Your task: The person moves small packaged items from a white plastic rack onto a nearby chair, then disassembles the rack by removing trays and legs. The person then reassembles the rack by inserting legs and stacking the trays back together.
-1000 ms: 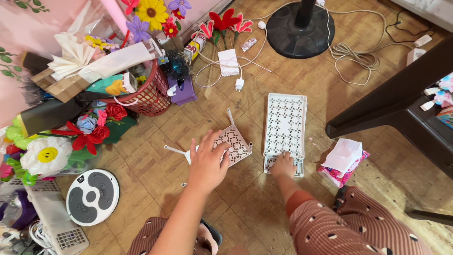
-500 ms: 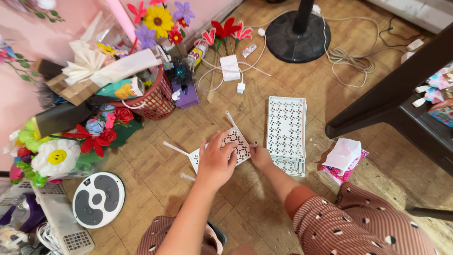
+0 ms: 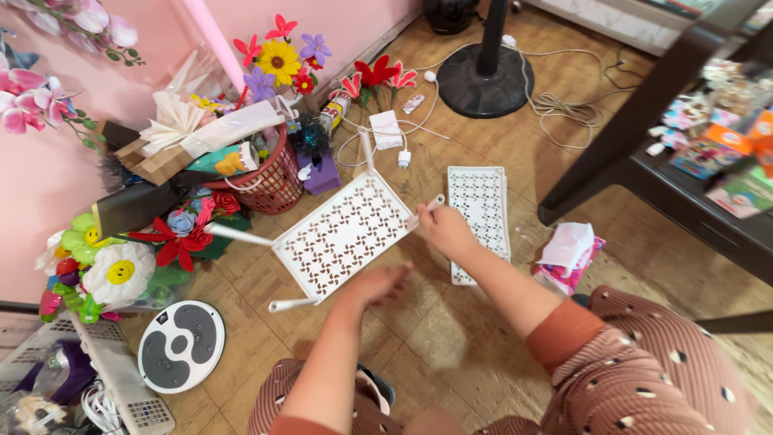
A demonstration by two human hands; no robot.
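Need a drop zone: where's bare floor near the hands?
Bare wood floor below the lifted white shelf panel, between the round black-and-white disc and the person's knee. Crowded left: red basket, toy flowers. Second panel and pink packet fill the right.

pink wall (image 3: pixel 48 173), wood parquet floor (image 3: pixel 475 338), dark table (image 3: pixel 644 105) right.

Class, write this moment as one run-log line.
right hand: holds a leg of white perforated shelf panel, lifted | left hand: under its near edge | second panel: flat on floor
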